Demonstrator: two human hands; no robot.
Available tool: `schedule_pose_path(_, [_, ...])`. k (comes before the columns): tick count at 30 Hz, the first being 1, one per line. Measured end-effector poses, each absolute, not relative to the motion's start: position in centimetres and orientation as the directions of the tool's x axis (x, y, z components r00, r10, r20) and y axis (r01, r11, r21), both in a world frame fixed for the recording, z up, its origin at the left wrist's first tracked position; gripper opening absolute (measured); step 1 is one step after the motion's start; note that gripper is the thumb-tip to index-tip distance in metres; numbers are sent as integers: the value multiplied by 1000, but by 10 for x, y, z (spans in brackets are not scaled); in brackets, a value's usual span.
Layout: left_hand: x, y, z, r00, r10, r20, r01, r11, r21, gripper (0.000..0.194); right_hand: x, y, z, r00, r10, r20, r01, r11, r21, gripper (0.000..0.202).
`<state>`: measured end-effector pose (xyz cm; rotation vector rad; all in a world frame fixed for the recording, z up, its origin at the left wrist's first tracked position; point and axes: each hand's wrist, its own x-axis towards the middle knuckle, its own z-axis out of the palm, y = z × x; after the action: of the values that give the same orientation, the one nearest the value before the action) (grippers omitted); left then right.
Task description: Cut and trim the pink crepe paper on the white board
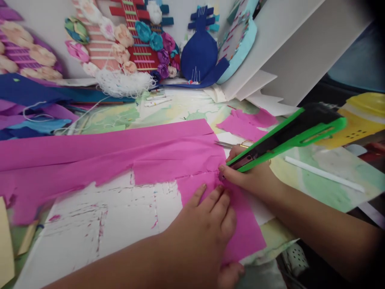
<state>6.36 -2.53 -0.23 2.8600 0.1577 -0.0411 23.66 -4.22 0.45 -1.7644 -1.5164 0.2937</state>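
1. The left hand (204, 228) lies spread and palm down on the magenta paper (171, 154), grasping nothing, its fingertips just below a cut or creased line.
2. The right hand (249, 170) grips the green-and-black cutter (276, 138) low, close to its blade end, which points down at the paper beside the left fingertips; the handle slants up and to the right.
3. The magenta paper stretches from the left edge of the view to beneath both hands, with long folds and a ragged lower edge. It partly covers a white board (126, 216) marked with cut lines and pinkish streaks.
4. Just beyond the right hand are scissors (225, 144), partly hidden, and near them a crumpled magenta scrap (249, 122).
5. A white stick (323, 174) lies to the right on the paint-stained surface (325, 158).
6. At the back, a tangle of white thread (126, 82) sits left of a dark blue lute-shaped piece (200, 54).
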Motion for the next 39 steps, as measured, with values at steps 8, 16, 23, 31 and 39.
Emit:
schedule_pose_path(8, [62, -26, 1, 993, 107, -59, 119, -959, 259, 71, 239, -43, 7, 334, 912, 238, 622, -24, -782, 25])
schedule_pose_path(16, [63, -28, 4, 991, 108, -79, 124, -965, 230, 70, 243, -42, 7, 321, 944, 78, 507, -101, -856, 26])
schedule_pose_path(23, [59, -33, 3, 991, 130, -32, 134, -972, 195, 65, 239, -38, 7, 337, 938, 77, 612, -156, -775, 26])
schedule_pose_path(31, [59, -33, 2, 981, 194, -6, 191, -955, 229, 71, 234, -36, 4, 256, 960, 114, 681, -95, -726, 23])
schedule_pose_path(39, [59, -37, 3, 967, 252, -46, 255, -934, 251, 74, 237, -34, 5, 310, 950, 40, 601, -163, -783, 25])
